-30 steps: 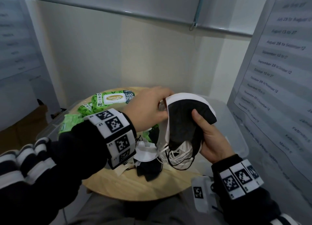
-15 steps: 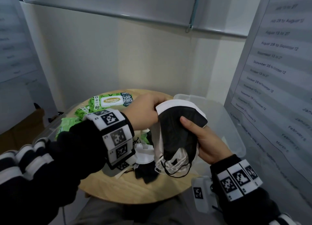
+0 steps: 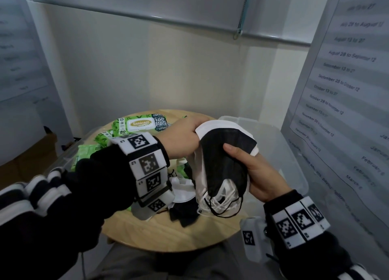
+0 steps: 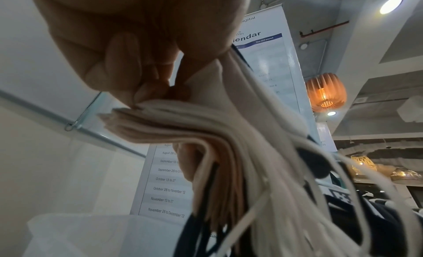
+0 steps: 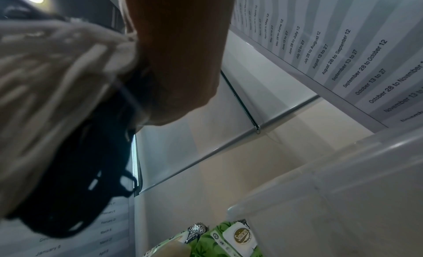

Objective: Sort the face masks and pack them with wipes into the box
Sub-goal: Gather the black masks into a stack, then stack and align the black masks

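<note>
Face masks, a stack of white ones with one black mask on top, are being held in the air between both hands, above the near edge of a round wooden table and just beside a clear plastic box. The right hand is cupping the stack from beneath, its thumb pressing down on the black mask. The left hand is pinching the top edge of the stack with curled fingertips.

Ear loops are dangling in a loose tangle below the stack, white and black together. They look likely to snag on the box rim or on the loose masks lying on the table below, and a snag could drag the stack apart. The layers are thin and slippery-looking, so easing either pinch may let them fan out or slide.

Counting: one black mask is showing in the held stack; the white layers are too many and too blurred to count exactly. A few loose masks are lying on the table, black and white. At least three green wipes packs are sitting at the far left. One box.
</note>
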The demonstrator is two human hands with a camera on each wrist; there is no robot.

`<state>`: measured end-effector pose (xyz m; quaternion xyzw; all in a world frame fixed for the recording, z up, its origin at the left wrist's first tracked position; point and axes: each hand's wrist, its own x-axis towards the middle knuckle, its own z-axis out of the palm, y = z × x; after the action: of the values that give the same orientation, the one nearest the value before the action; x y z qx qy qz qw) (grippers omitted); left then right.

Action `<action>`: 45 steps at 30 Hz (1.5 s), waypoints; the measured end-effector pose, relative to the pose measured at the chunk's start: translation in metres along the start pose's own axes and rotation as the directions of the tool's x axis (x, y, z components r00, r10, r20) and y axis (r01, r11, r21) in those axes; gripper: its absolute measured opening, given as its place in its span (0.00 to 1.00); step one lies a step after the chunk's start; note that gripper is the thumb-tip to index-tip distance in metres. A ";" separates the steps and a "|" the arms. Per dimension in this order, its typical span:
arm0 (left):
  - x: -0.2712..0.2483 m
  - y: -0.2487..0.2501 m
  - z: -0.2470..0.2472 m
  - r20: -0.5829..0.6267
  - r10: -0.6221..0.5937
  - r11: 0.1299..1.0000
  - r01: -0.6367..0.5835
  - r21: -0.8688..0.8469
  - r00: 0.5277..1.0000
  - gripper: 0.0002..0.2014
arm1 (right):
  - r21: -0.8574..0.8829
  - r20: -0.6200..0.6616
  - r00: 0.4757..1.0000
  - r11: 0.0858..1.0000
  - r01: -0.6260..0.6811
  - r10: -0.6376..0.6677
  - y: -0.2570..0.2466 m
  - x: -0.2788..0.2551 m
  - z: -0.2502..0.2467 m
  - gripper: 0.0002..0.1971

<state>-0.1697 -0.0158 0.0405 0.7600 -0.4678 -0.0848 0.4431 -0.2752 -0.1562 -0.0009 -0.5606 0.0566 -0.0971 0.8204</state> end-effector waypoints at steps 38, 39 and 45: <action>-0.015 -0.155 0.029 0.084 -0.519 0.830 0.525 -0.189 0.850 0.18 | 0.029 -0.139 0.944 0.954 -0.299 0.300 0.055 0.014 -0.042 0.33; -0.009 -0.163 0.025 0.034 -0.526 0.836 0.524 -0.164 0.850 0.12 | 0.031 -0.127 0.944 0.953 -0.302 0.304 0.053 0.012 -0.045 0.35; 0.037 -0.187 0.040 -0.025 -0.480 0.875 0.481 0.048 0.877 0.04 | 0.073 -0.155 0.949 0.961 -0.265 0.273 0.042 0.012 -0.053 0.33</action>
<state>-0.0519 -0.0365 -0.1135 0.8642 -0.2639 -0.1750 0.3909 -0.2706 -0.1924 -0.0589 -0.5164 0.1972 -0.0314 0.8327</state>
